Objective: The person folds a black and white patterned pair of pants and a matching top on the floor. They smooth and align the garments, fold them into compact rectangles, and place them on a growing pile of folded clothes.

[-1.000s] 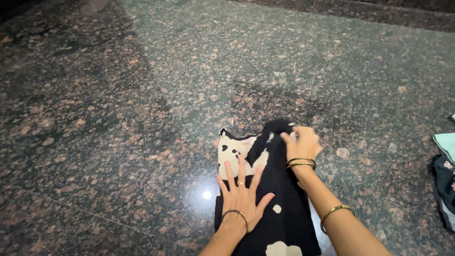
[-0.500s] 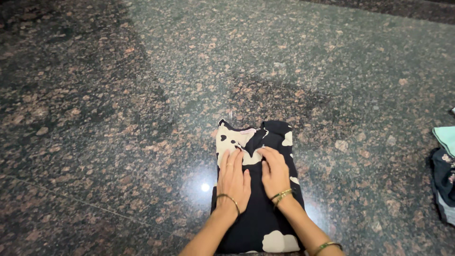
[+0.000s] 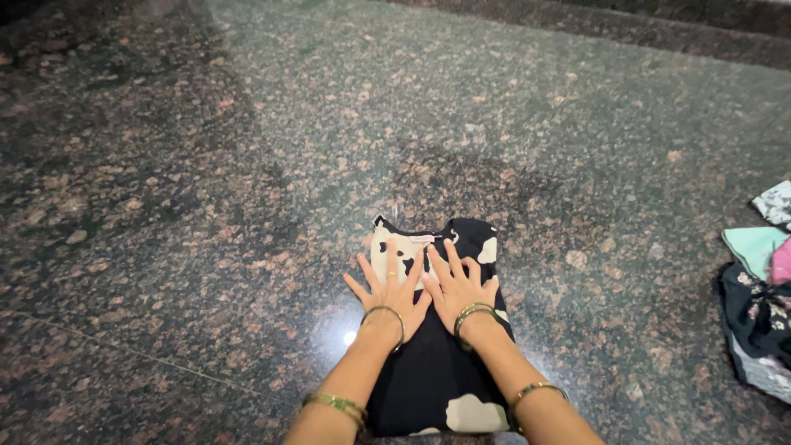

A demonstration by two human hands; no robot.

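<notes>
A black garment with cream patches [image 3: 437,371] lies folded into a narrow strip on the speckled granite floor [image 3: 247,165]. My left hand [image 3: 387,288] rests flat on its upper left part, fingers spread, over a cream section. My right hand [image 3: 457,284] lies flat beside it, touching the left hand, fingers spread on the black cloth. Both hands press down and hold nothing. Gold bangles sit on both wrists and forearms.
At the right edge lies a pile of other clothes [image 3: 762,305]: a teal piece, a pink piece and dark patterned fabric. A bright light reflection [image 3: 350,336] shines on the floor left of my left wrist.
My right hand left the garment's top right corner and came down flat beside the left hand. The top edge now lies folded flat.
</notes>
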